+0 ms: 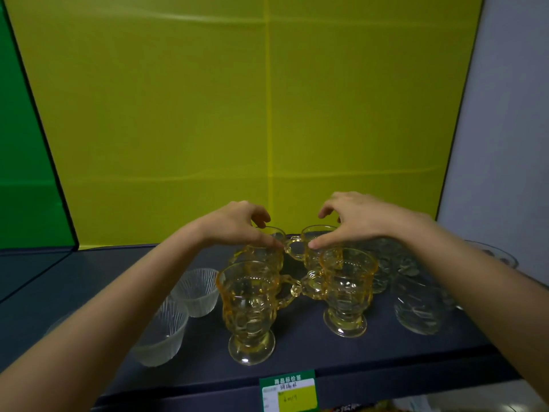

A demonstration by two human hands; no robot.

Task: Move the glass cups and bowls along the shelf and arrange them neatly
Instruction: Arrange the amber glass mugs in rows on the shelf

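Several amber glass cups with handles and feet stand on the dark shelf [297,361]. Two are at the front: a left one [249,307] and a right one [347,292], their handles facing each other. Behind them, my left hand [237,224] grips the rim of the rear left amber cup [267,257], and my right hand [353,218] grips the rim of the rear right amber cup [315,251]. Frosted ribbed bowls [166,331] [197,289] sit left of the cups. Clear cut-glass cups [416,307] stand on the right, partly hidden by my right forearm.
A yellow panel [267,114] backs the shelf, with a green panel [23,173] on the left and a pale wall [505,144] on the right. A green price label [288,391] hangs on the shelf's front edge. Another glass bowl [493,257] sits at the far right.
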